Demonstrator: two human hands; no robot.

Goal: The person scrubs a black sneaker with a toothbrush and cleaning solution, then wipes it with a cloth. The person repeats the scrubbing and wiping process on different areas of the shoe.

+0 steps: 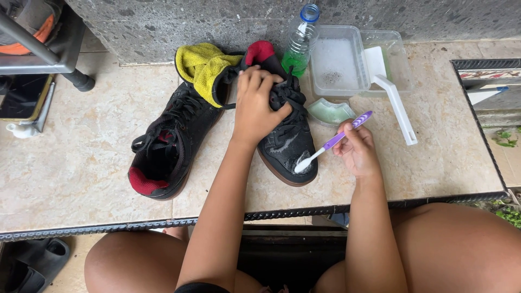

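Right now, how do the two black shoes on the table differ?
The right shoe is held by the left hand and has white foam on its toe, where a toothbrush in the right hand touches it. The left shoe lies untouched and dry-looking, with a yellow cloth over one end. The two point opposite ways. Both are black with red lining.

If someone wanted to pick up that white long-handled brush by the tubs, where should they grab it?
Probably by the long straight handle of the white brush, near its free lower end, coming from the right. The handle lies flat on the table with bare surface around it, while the head end rests against the clear tubs.
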